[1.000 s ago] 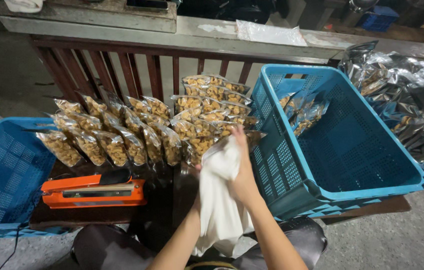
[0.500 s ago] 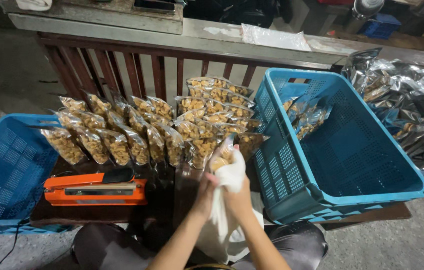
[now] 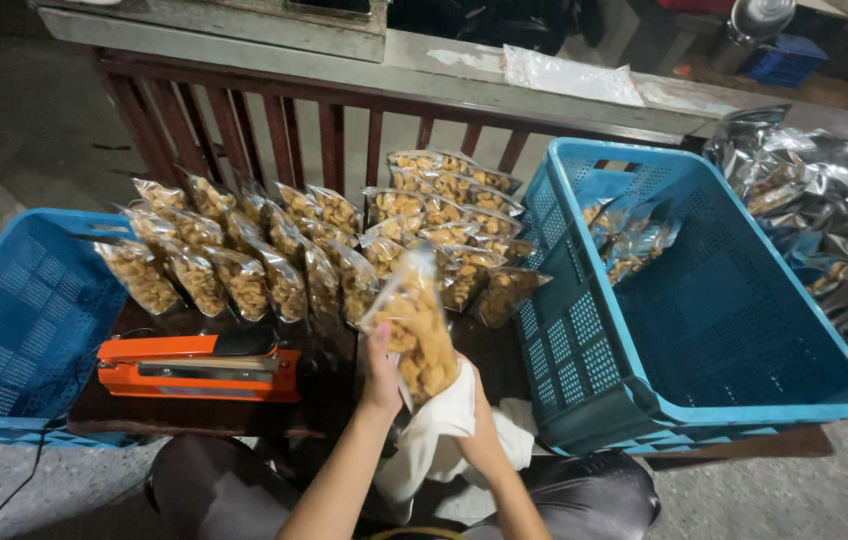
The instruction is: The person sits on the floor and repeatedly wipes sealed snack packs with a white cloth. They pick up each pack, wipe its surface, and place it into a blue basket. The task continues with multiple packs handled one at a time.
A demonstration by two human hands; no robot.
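The snack bag (image 3: 416, 335), hidden behind the white cloth (image 3: 439, 440) a moment ago, is now standing clear at lower centre, the left hand (image 3: 380, 375) pinching it while the right hand (image 3: 479, 435) is clutching the cloth below.

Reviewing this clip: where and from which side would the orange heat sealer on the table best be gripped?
Probably by the long top arm of the orange heat sealer, from above, fingers wrapping across its narrow width. It lies flat and lengthwise on the table, its upper side unobstructed. The left hand is nearest but holds a snack bag; the right hand holds a white cloth.
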